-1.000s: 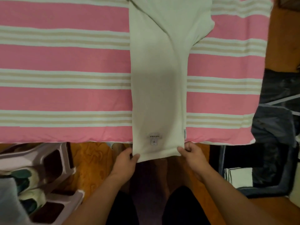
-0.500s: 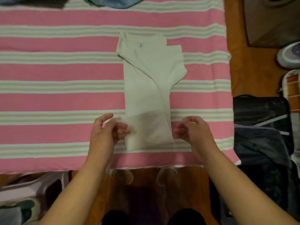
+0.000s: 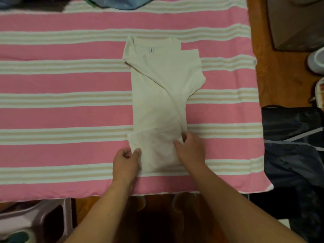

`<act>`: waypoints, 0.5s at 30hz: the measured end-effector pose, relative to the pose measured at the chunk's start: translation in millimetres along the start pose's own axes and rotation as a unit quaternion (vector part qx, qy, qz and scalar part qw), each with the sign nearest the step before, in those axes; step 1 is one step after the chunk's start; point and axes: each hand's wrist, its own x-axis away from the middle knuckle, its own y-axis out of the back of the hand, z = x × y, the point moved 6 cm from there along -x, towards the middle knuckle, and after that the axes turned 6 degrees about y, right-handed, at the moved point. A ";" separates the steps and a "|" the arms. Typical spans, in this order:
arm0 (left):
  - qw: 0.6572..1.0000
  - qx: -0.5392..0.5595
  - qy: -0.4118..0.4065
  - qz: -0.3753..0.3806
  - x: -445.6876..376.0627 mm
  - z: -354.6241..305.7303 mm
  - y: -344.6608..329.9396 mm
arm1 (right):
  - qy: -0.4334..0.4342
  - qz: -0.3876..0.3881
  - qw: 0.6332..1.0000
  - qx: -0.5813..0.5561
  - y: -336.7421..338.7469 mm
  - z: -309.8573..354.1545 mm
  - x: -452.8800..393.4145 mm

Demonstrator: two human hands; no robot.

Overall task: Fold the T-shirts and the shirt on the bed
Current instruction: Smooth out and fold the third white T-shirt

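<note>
Near the front edge of the pink bed sheet with cream and beige stripes (image 3: pixel 70 81), toward its right half, one cream cotton T-shirt (image 3: pixel 157 88) is laid flat as a long narrow strip, its sides and sleeves already folded inward. Its collar end, with a small label showing, is pointed toward the far edge, and its hem end has been doubled back onto the body, so a short folded panel is seen nearest the front edge. The left corner of that panel is pinched by the left hand (image 3: pixel 125 161), thumb on top and fingers curled under the cloth. The right side of the panel is gripped by the right hand (image 3: pixel 190 151), its fingers curled over the cloth edge. Both hands are thus clamped on the same garment. At the far edge, part of one blue garment (image 3: pixel 121 2) is seen, cut off by the frame. Below the front left corner, on the floor, one pale plastic basket (image 3: pixel 35 221) is visible; what is held in it cannot be made out. Beside the right edge, dark bags (image 3: pixel 291 142) are piled on the floor.
</note>
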 end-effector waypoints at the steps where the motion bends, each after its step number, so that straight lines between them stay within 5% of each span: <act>1: 1.000 0.000 -0.003 0.000 -5.9 -6.0 0.7 | -0.016 0.007 1.000 0.000 0.6 2.1 -5.1; 6: 0.999 0.033 0.011 0.020 -22.4 -28.1 3.7 | -0.059 0.095 0.992 -0.052 -1.5 2.9 -10.6; 10: 0.995 0.043 -0.074 0.042 -17.2 -51.0 3.2 | -0.080 0.031 0.970 -0.229 13.3 -4.6 -7.3; 15: 0.997 -0.073 -0.022 0.016 -30.9 -37.2 -2.1 | -0.036 -0.007 0.987 -0.158 17.5 -11.9 -9.6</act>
